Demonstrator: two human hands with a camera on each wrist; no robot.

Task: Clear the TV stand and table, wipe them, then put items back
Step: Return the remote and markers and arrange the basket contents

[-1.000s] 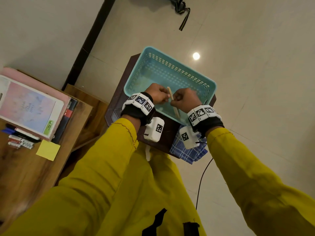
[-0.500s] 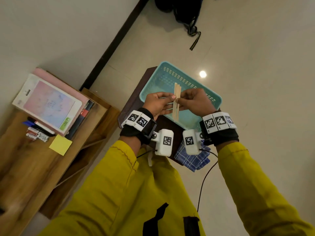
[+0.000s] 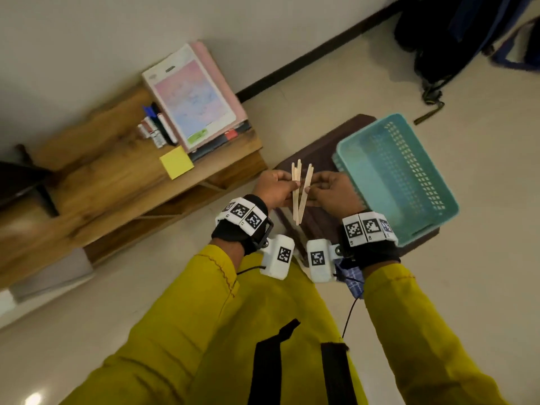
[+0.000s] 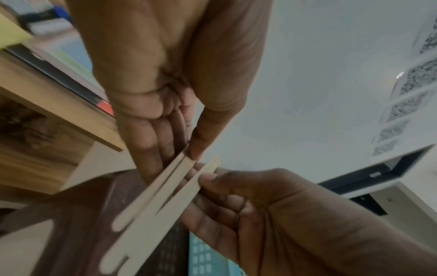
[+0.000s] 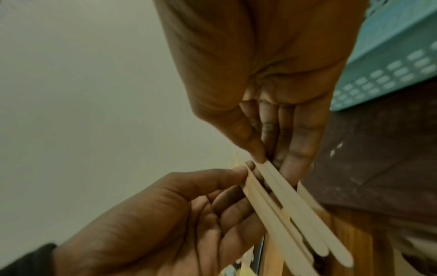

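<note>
Several flat wooden sticks [image 3: 298, 197] stand upright between my two hands, above the near left corner of the dark brown small table [image 3: 314, 154]. My left hand [image 3: 293, 185] pinches some of them between thumb and fingers [image 4: 194, 149]. My right hand [image 3: 310, 190] pinches the others, which lean apart from the left bundle at the top. The left wrist view shows the sticks [image 4: 151, 205] fanned out below the left hand [image 4: 187, 156]. From the right wrist, my right hand [image 5: 264, 160] is seen gripping sticks [image 5: 295, 214]. A teal basket [image 3: 438, 200] sits on the table.
The wooden TV stand [image 3: 117, 182] lies to the left with stacked books [image 3: 195, 97], pens [image 3: 155, 127] and a yellow sticky pad [image 3: 176, 162] on top. A blue checked cloth [image 3: 355, 283] hangs at the table's near edge. A dark backpack [image 3: 455, 33] is on the floor, far right.
Both hands lifted the sticks out of the teal basket and carried them left, toward the TV stand. The sticks have spread apart between the hands. The head view swung left.
</note>
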